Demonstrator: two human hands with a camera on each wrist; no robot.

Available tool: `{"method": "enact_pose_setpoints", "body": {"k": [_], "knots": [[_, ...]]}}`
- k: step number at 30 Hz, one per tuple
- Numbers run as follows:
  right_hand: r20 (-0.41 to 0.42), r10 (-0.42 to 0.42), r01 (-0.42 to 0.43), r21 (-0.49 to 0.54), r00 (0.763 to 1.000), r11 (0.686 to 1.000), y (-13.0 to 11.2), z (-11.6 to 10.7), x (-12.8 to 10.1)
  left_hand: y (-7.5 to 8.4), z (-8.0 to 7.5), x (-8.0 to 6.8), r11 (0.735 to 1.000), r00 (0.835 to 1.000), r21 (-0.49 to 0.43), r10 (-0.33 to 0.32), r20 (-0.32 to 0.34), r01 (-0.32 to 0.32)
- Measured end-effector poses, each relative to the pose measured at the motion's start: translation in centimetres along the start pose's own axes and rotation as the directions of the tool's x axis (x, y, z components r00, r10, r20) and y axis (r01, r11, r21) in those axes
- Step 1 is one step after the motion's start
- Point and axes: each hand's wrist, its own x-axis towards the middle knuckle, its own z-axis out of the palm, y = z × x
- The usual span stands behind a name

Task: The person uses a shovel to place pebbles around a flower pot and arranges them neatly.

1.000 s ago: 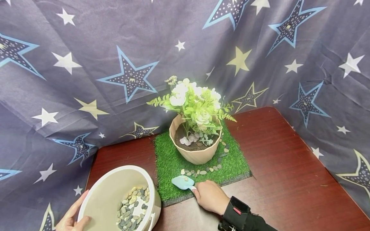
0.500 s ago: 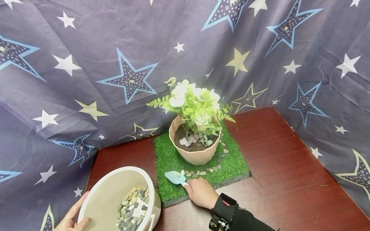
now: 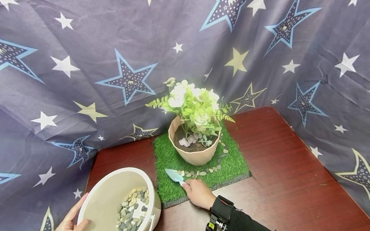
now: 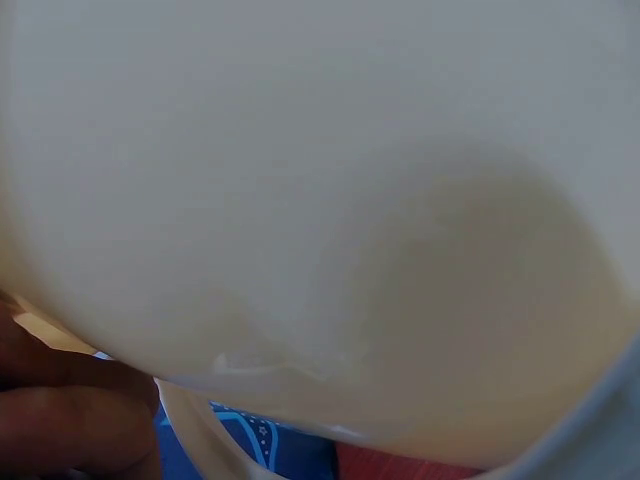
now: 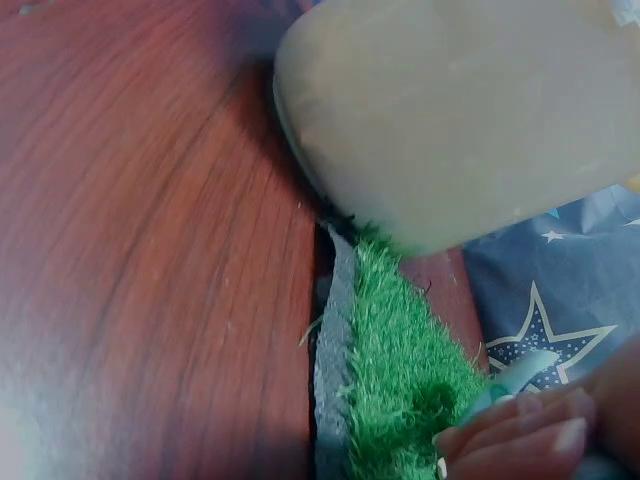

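Note:
My right hand (image 3: 199,194) holds a small light-blue trowel (image 3: 172,175) by its white handle, low over the artificial grass mat (image 3: 170,192). The blade is tipped, its right edge at the left end of a curved row of pebbles (image 3: 203,173). In the right wrist view, my fingers curl at the trowel (image 5: 510,385) handle. With the thumb inside the rim and fingers outside, my left hand (image 3: 72,216) grips a cream bucket (image 3: 99,192), tilted to show pebbles (image 3: 127,211) inside. The bucket wall (image 4: 250,180) fills most of the left wrist view.
Behind the pebble row, a beige flowerpot (image 3: 199,157) with soil and white flowers (image 3: 185,96) stands on the mat. The reddish-brown table (image 3: 277,160) extends to the right. A star-printed cloth (image 3: 162,38) hangs behind and at both sides.
The trowel has shifted left and slightly back along the row, then tipped over; pebbles that lay on its blade are now at the row's left end. The left hand keeps the bucket in place.

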Motion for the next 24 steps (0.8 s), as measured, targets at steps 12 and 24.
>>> {"method": "enact_pose_setpoints", "body": {"k": [12, 24], "knots": [[0.006, 0.014, -0.014, 0.054, 1.0, 0.998, -0.25, 0.08, -0.23, 0.3, -0.37, 0.0, 0.999, 0.999, 0.021, -0.047, 0.01, 0.046], [0.017, 0.074, -0.076, 0.19, 0.997, 0.979, -0.16, 0.7, 0.11, 0.54, -0.65, 0.09, 0.996, 0.994, -0.051, -0.067, 0.082, 0.072]]}}
